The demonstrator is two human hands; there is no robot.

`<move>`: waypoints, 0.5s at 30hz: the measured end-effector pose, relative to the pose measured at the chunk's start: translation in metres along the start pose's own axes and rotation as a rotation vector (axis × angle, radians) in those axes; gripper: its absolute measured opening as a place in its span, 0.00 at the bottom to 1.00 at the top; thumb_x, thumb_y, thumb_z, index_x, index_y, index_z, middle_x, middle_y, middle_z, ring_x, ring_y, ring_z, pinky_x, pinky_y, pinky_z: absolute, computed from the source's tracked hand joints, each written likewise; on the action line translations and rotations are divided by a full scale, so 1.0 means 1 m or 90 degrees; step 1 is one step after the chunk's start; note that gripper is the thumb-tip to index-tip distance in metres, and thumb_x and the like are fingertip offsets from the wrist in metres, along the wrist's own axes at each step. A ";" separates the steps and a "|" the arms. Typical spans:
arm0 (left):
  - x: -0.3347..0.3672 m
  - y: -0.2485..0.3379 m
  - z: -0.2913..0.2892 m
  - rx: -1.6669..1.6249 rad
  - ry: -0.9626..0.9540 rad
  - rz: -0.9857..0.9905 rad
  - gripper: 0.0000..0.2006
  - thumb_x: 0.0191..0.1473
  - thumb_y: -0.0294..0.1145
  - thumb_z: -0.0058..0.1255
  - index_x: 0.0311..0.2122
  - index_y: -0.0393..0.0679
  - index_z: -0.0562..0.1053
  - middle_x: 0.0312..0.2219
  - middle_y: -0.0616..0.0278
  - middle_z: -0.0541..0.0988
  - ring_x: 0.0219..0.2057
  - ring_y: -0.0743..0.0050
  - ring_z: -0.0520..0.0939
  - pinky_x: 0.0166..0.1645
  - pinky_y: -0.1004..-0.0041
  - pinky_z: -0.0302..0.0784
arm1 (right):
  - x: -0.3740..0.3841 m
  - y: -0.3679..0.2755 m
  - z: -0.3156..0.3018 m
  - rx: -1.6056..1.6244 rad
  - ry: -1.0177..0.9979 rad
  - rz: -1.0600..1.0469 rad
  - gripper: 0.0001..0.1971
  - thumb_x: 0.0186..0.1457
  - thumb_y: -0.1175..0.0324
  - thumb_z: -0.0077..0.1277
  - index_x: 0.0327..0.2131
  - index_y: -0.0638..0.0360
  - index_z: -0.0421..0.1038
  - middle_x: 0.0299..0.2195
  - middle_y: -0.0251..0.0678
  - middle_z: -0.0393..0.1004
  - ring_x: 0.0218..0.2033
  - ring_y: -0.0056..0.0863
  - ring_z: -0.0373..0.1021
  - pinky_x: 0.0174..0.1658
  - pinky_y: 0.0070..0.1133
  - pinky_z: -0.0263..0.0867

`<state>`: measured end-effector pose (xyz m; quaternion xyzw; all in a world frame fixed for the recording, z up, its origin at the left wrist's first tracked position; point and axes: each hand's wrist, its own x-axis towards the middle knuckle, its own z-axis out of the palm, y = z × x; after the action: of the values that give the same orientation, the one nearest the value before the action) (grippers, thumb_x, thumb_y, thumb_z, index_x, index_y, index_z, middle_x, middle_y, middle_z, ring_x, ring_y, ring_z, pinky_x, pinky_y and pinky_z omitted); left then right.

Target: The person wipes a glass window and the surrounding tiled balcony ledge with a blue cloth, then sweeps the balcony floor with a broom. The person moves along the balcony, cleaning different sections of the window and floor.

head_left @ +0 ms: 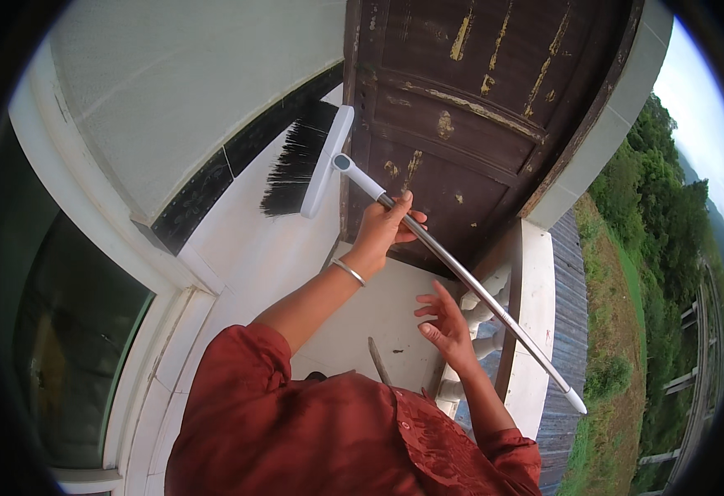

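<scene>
My left hand (381, 231) is closed round the metal pole of a broom (465, 277), just below the joint with its head. The broom is lifted, with its white head (329, 169) at the upper left and black bristles (298, 161) pointing left. Down to the right slants the silver pole, ending in a white tip (575, 403) in front of the balcony railing. My right hand (447, 326) is apart from the pole, below it, with the fingers spread and nothing in them.
A worn brown door (453, 107) with peeling paint stands ahead. On the left are a tiled wall with a black band (200, 194) and a glass window (64, 331). A white balustrade (535, 289) runs along the right, beyond it a corrugated roof (568, 281). Pale tiles (345, 331) cover the floor.
</scene>
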<state>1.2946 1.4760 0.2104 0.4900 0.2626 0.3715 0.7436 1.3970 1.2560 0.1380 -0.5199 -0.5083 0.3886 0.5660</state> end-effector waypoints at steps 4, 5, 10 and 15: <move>0.031 0.012 -0.002 -0.012 -0.038 -0.034 0.21 0.61 0.56 0.52 0.40 0.45 0.70 0.32 0.59 0.83 0.33 0.70 0.85 0.36 0.72 0.82 | 0.094 -0.006 -0.009 0.072 0.151 -0.235 0.55 0.46 0.54 0.70 0.70 0.56 0.44 0.64 0.42 0.56 0.59 0.34 0.63 0.62 0.32 0.59; 0.038 0.015 -0.005 -0.018 -0.056 -0.032 0.23 0.61 0.57 0.52 0.40 0.44 0.70 0.32 0.59 0.83 0.33 0.71 0.85 0.35 0.73 0.82 | 0.115 -0.013 -0.006 0.031 0.158 -0.310 0.44 0.49 0.54 0.68 0.64 0.58 0.55 0.62 0.43 0.59 0.60 0.37 0.62 0.63 0.34 0.57; 0.091 0.047 -0.018 0.024 -0.099 -0.037 0.28 0.59 0.65 0.48 0.39 0.45 0.71 0.29 0.63 0.80 0.27 0.75 0.83 0.33 0.73 0.81 | 0.199 -0.050 -0.004 -0.099 0.115 -0.524 0.20 0.60 0.52 0.56 0.32 0.63 0.71 0.45 0.47 0.75 0.52 0.40 0.69 0.63 0.42 0.57; 0.150 0.079 -0.029 0.006 -0.159 -0.008 0.33 0.59 0.69 0.44 0.44 0.42 0.71 0.26 0.62 0.80 0.26 0.75 0.83 0.31 0.74 0.81 | 0.273 -0.089 0.015 -0.047 0.159 -0.632 0.26 0.68 0.50 0.42 0.24 0.62 0.65 0.29 0.44 0.75 0.39 0.38 0.72 0.59 0.46 0.61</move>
<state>1.3376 1.6318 0.2680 0.5345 0.1722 0.3017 0.7705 1.4239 1.5096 0.2714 -0.2775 -0.6358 -0.0103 0.7202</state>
